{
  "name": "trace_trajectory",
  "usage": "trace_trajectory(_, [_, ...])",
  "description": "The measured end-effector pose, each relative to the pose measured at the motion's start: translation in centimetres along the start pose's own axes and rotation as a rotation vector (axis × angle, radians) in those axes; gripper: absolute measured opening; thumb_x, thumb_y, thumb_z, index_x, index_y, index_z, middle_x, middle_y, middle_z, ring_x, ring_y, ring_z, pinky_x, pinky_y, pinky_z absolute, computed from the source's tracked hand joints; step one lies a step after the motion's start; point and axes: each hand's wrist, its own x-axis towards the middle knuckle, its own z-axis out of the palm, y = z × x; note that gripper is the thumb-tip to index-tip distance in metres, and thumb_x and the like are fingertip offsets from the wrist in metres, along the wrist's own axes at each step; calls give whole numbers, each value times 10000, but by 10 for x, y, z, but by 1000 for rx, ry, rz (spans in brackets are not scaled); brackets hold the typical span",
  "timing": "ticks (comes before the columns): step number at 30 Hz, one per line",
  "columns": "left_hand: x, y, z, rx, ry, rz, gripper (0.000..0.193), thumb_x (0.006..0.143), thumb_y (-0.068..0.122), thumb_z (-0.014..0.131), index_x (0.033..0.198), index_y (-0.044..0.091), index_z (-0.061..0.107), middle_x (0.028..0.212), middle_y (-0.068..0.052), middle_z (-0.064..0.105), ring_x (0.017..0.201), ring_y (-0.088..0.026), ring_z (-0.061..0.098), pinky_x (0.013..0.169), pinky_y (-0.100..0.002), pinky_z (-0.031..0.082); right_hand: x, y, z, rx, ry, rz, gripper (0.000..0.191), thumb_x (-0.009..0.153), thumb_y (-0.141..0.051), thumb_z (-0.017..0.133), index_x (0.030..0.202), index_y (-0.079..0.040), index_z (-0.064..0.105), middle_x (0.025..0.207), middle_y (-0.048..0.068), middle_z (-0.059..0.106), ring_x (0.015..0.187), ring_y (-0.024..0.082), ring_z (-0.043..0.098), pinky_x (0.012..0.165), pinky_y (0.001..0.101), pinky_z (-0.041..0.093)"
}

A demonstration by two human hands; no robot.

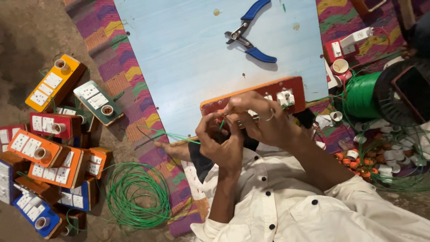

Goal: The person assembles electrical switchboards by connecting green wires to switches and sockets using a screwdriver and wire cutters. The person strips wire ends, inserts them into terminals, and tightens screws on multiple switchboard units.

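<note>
Head view, hands: the left hand (220,145) and the right hand (260,118) are seen close together at the near edge of the blue board (192,54), fingertips almost meeting.
Left hand: the fingers are curled and pinched on a thin green wire (179,136), which is led off to the left across the patterned mat (130,89).
Right hand: the fingers are closed over the back of the orange switch board (251,96); a ring is worn on one finger. Whether the wire end is also pinched by this hand cannot be told.
Orange switch board: it is stood on edge at the near side of the blue board, just beyond the hands, with white fittings shown at its right end.
Pliers (248,33): blue-handled, lying with handles spread on the far part of the blue board, well apart from the hands.
Left of scene: a heap of finished switch boxes (49,148) in orange, red, blue, yellow and green is piled on the floor; a loose coil of green wire (134,195) is lying near it.
Right of scene: a spool of green wire (363,94) is seen beside scattered white and orange fittings (380,161).
</note>
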Motion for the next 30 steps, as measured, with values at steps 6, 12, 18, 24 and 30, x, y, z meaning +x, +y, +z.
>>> trace_trajectory(6, [-10, -22, -3, -94, 13, 86, 478, 925, 118, 792, 1296, 6, 512, 1120, -138, 727, 931, -158, 708, 764, -255, 571, 14, -15, -9, 10, -59, -58, 372, 893, 1, 759, 1217, -147, 653, 1198, 106, 658, 1137, 273, 709, 969, 398, 622])
trace_trajectory(12, [-12, -32, -4, -115, -10, 141, 541, 955, 356, 715, 1321, 16, 509, 1033, -93, 706, 976, -153, 707, 904, -283, 579, 22, -29, -25, 309, -100, -45, 321, 974, -108, 801, 1261, -190, 683, 1227, 20, 646, 1228, 231, 668, 1082, 372, 572])
trace_trajectory(18, [-13, -30, -20, 166, -134, 167, 470, 969, 307, 703, 1280, 4, 521, 1028, -101, 686, 957, -166, 696, 874, -289, 572, 16, -28, -32, 264, -132, -133, 219, 974, -144, 701, 1191, -167, 685, 1374, 48, 589, 1226, 277, 618, 1096, 425, 500])
trace_trajectory(24, [-12, -41, -20, 311, -187, 191, 401, 984, 257, 692, 1239, -7, 533, 1023, -110, 667, 938, -178, 684, 844, -295, 564, 9, -22, -25, 286, -129, -77, 242, 982, -99, 701, 1212, -175, 691, 1446, -8, 576, 1298, 213, 599, 1026, 341, 513])
trace_trajectory(30, [-13, -47, -18, 386, -189, 214, 331, 998, 208, 680, 1199, -19, 545, 1018, -119, 648, 918, -191, 672, 814, -301, 557, 2, -17, -24, 237, -134, -120, 172, 927, -66, 718, 1094, -105, 698, 1386, 38, 601, 1271, 251, 605, 1065, 392, 522])
